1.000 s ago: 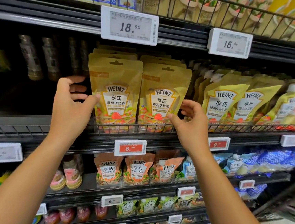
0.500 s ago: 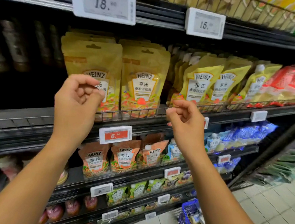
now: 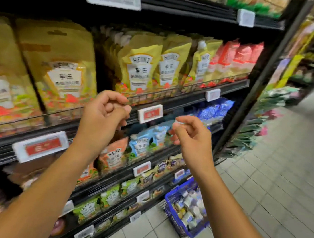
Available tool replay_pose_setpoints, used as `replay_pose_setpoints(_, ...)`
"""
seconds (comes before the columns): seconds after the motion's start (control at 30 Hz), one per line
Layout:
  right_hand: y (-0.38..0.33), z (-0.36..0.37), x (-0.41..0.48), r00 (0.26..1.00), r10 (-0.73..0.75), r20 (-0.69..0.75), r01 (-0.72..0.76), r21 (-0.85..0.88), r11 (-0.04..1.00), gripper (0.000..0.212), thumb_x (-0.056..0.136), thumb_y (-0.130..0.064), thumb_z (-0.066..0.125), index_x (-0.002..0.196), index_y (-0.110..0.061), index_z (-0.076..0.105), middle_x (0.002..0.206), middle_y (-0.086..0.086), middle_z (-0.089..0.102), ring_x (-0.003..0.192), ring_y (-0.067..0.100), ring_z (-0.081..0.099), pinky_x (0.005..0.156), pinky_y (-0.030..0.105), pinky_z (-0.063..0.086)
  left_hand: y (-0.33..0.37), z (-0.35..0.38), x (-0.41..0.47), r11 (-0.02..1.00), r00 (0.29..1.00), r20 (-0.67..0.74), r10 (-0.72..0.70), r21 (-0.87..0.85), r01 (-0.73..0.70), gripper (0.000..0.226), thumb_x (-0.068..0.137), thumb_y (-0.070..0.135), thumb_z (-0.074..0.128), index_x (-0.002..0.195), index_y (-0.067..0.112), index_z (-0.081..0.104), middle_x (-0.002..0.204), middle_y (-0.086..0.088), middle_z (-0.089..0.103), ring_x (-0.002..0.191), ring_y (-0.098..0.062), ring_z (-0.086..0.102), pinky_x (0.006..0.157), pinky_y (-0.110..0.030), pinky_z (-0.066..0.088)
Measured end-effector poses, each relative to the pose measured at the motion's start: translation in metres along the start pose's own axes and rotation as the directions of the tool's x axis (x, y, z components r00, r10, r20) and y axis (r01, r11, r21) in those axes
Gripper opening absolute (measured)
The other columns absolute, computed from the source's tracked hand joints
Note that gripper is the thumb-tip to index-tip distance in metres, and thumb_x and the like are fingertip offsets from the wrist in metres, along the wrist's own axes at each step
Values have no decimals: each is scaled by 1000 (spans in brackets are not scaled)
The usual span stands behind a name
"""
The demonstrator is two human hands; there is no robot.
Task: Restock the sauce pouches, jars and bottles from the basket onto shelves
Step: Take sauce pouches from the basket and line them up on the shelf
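Note:
Both my hands are raised in front of the shelves and hold nothing. The fingers of my left hand (image 3: 103,118) are curled in towards the palm, just below the large yellow Heinz pouches (image 3: 61,68) standing behind the wire rail. My right hand (image 3: 192,139) is also curled, in front of the light blue pouches (image 3: 142,142) one shelf lower. The blue basket (image 3: 171,215) stands on the floor at the foot of the shelving, below my right forearm, with several small packs in it.
Smaller yellow spouted pouches (image 3: 139,68), red pouches (image 3: 233,59) and dark blue pouches (image 3: 215,112) fill the shelves to the right. Orange pouches (image 3: 113,155) and green pouches (image 3: 87,209) sit lower. Price tags (image 3: 150,113) stick out from the shelf edges. Tiled aisle floor (image 3: 270,185) lies to the right.
Both hands have let go of the large yellow pouches and pulled back, fingers curling in. My view has swung right and down, bringing the basket and the aisle floor into sight.

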State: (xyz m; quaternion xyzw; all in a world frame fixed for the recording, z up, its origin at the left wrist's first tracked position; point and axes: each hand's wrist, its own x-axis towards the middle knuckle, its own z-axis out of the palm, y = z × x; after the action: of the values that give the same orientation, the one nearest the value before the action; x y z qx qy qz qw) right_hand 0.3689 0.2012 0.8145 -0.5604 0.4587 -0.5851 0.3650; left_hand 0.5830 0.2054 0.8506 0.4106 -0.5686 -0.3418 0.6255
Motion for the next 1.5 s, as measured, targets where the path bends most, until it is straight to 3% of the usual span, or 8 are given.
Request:
replay_pose_setpoints(0.2, 22, -81, 0, 985, 48, -163, -47, 8, 999, 11, 91, -11, 65, 91, -22, 64, 65, 0, 69, 56, 8, 59, 55, 20, 48, -30, 94, 7, 986, 965, 219, -143, -57, 159, 17, 95, 1, 58, 92, 17, 62, 64, 3, 67, 56, -11, 60, 55, -24, 51)
replay_pose_setpoints(0.4, 44, -161, -8, 956, 94, -276, -107, -33, 994, 15, 93, -3, 63, 90, -18, 63, 60, -3, 66, 53, 10, 57, 54, 20, 48, -71, 187, 6, 951, 892, 366, -265, -56, 305, 16, 93, 3, 61, 91, 19, 63, 66, 1, 69, 59, -14, 62, 53, -21, 51)
replay_pose_setpoints(0.53, 61, -206, -17, 933, 150, -326, -175, -49, 983, 8, 93, -8, 63, 94, -16, 64, 67, 1, 70, 55, 10, 60, 56, 22, 51, -94, 238, -1, 916, 832, 442, -336, -50, 397, 11, 80, 21, 65, 91, 20, 67, 71, -1, 71, 65, -14, 66, 55, -23, 53)
replay_pose_setpoints(0.67, 80, -241, -26, 899, 225, -375, -257, -36, 966, 10, 94, -5, 62, 93, -14, 63, 69, 12, 65, 52, 7, 58, 55, 17, 49, -122, 279, -8, 894, 777, 500, -383, -9, 447, 7, 84, 20, 65, 89, 25, 68, 73, -1, 72, 66, -13, 67, 55, -22, 53)
replay_pose_setpoints(0.9, 124, -281, -30, 805, 361, -471, -418, -17, 908, 7, 94, -6, 62, 98, -12, 63, 76, 28, 64, 56, 8, 59, 53, 22, 50, -174, 331, -12, 846, 676, 557, -483, 99, 523, 10, 95, 6, 60, 94, 15, 65, 68, 2, 71, 64, -11, 66, 55, -21, 54)
replay_pose_setpoints(1.03, 156, -294, -21, 765, 415, -493, -469, 15, 883, 9, 94, -6, 62, 94, -15, 63, 64, 2, 68, 50, 3, 56, 50, 18, 47, -209, 353, -6, 814, 629, 565, -534, 141, 564, 9, 95, 6, 60, 95, 14, 64, 68, 2, 71, 64, -10, 66, 55, -21, 54)
replay_pose_setpoints(1.1, 174, -301, -14, 742, 449, -499, -506, 23, 862, 8, 94, -6, 63, 94, -15, 63, 62, -2, 68, 51, 3, 58, 50, 18, 48, -230, 365, -1, 800, 602, 570, -559, 179, 573, 9, 95, 7, 60, 96, 14, 65, 68, 2, 71, 63, -10, 66, 55, -21, 53)
replay_pose_setpoints(1.5, 299, -334, 41, 516, 659, -547, -724, 133, 677, 10, 95, 1, 55, 97, -7, 61, 73, 7, 65, 51, 4, 58, 52, 19, 47, -375, 436, 42, 609, 357, 539, -763, 414, 676, 7, 95, 15, 62, 97, 20, 67, 72, 2, 73, 66, -10, 69, 59, -23, 55)
